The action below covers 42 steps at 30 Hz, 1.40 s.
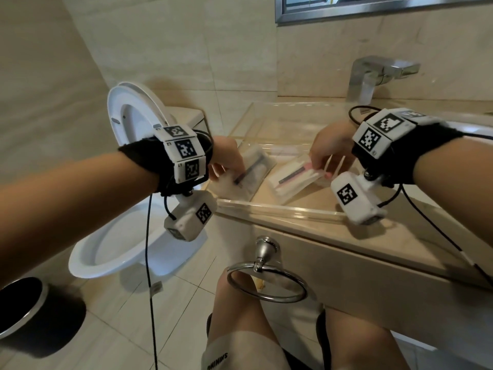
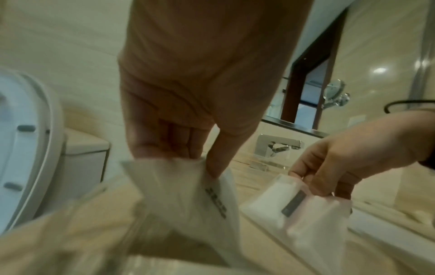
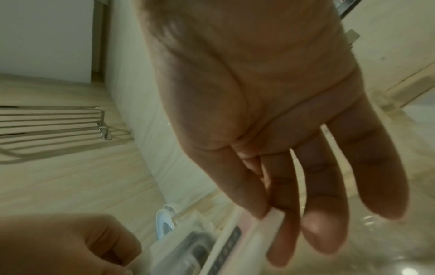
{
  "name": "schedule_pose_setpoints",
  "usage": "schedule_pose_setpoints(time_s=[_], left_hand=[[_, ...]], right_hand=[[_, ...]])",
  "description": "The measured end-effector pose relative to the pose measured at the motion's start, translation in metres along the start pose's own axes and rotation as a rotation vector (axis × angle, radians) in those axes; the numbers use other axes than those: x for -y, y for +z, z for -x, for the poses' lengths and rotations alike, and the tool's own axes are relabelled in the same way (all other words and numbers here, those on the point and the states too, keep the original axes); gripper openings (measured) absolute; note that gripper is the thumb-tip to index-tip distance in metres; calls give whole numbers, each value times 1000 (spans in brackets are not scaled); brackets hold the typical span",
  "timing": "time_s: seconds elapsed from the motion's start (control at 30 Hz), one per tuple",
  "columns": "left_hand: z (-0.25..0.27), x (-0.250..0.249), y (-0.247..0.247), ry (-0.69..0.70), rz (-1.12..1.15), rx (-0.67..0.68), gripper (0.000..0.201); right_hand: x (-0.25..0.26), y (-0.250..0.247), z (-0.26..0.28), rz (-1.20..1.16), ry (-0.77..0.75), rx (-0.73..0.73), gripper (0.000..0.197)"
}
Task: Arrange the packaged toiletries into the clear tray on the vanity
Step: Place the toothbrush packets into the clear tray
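Count: two sealed packets, one clear tray, two hands in view.

Left hand pinches the left packet at its top edge: in the left wrist view the thumb presses the wrapper against the curled fingers, and the packet hangs down and toward the camera from that pinch. It's a white wrapper with a dark printed strip. In the head view its lower end sits at the tray's near-left corner; can't tell whether it rests on the tray floor or is lifted.

Right hand pinches the right packet, white with a pink band and a dark label strip. In the right wrist view the thumb and a finger clamp its upper end, and the other fingers are straight and slightly spread beside it. The packet slants down-left from the fingertips, inside the tray outline.

The packets lie side by side, close; contact between them unclear.

Tray sits on the vanity top, left of the tap. Toilet left of the vanity, towel ring on its front.
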<state>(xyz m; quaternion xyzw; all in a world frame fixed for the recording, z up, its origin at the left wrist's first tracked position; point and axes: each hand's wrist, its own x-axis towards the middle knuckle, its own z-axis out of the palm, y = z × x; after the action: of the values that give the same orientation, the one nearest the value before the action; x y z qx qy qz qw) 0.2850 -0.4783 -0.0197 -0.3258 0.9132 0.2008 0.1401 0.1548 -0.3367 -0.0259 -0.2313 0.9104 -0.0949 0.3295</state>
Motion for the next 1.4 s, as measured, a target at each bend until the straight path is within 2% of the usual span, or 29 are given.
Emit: schedule_pose_setpoints(time_s=[0.13, 0.23, 0.33, 0.43, 0.5, 0.6, 0.73, 0.87, 0.93, 1.03, 1.13, 1.2, 1.27, 1.33, 1.4], left_hand=[[-6, 9, -4, -33, 289, -69, 24], [-7, 18, -8, -32, 357, -162, 27], [-6, 24, -9, -4, 432, -142, 9], [-6, 27, -7, -10, 506, -127, 22], [-9, 30, -3, -14, 505, -146, 23], [-10, 31, 2, -20, 374, -212, 7], [-6, 23, -6, 19, 247, -21, 11], [-8, 13, -6, 13, 115, -23, 12], [-11, 13, -4, 4, 145, -53, 9], [-14, 15, -8, 3, 303, -138, 19], [-14, 19, -10, -16, 423, -172, 13], [-13, 19, -6, -32, 354, -139, 8], [-13, 15, 0, -9, 175, -121, 10], [-14, 10, 1, 29, -49, -177, 31], [-17, 6, -2, 108, -261, -304, 48]], right_hand=[[1, -5, -2, -19, -2, 0, 9], [3, -10, -3, -44, -6, -4, 9], [8, -12, -3, -74, -28, -17, 9], [12, -12, -5, -88, -41, -10, 9], [14, -11, -6, -85, -45, 0, 10], [16, -12, -6, -75, -46, 10, 13], [18, -11, -8, -63, -43, 4, 17], [20, -9, -9, -40, -28, -13, 12], [18, -10, -8, -23, -10, -21, 10], [13, -17, -4, 2, 18, -59, 9], [9, -23, 1, 26, 23, -107, 9], [9, -22, 5, 40, 19, -103, 13], [11, -19, 7, 46, 8, -113, 19], [13, -15, 10, 57, -5, -130, 23], [14, -13, 12, 69, -12, -133, 27]])
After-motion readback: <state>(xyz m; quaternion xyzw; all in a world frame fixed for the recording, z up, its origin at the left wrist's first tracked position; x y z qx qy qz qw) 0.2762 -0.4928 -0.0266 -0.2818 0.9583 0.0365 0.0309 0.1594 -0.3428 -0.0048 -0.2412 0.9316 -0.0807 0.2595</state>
